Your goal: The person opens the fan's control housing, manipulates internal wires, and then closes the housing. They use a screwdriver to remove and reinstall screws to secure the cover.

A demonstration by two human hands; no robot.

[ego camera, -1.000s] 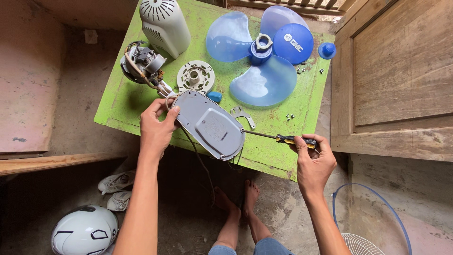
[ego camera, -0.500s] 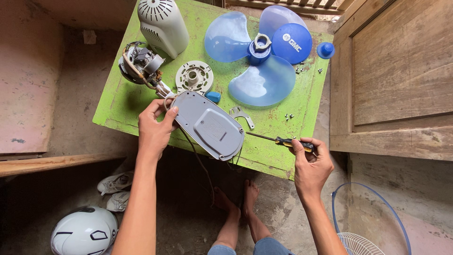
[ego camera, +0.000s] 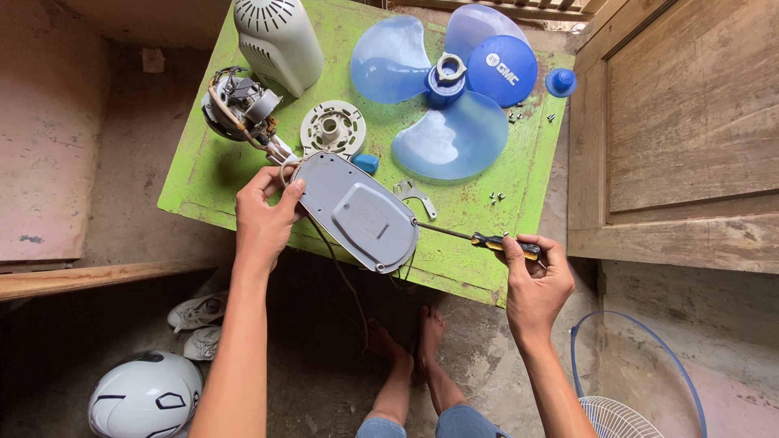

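head view:
left hand (ego camera: 264, 215): closed on the upper end of the grey fan base cover (ego camera: 355, 209), thumb and fingers pinching its rim.
right hand (ego camera: 531, 276): wrapped tight around the black-and-yellow handle of the screwdriver (ego camera: 479, 238).
screwdriver tip: touching the right edge of the cover.
fan base cover: lying tilted over the near edge of the green table (ego camera: 487, 268), a black cord hanging below it.
on table: blue fan blade (ego camera: 446, 105), blue cap (ego camera: 561, 82), bare motor (ego camera: 238, 104), white motor housing (ego camera: 277, 40), round white plate (ego camera: 333, 128), metal bracket (ego camera: 415, 195), loose screws (ego camera: 497, 196).
floor: white helmet (ego camera: 146, 396), fan grille (ego camera: 637, 381), bare feet.
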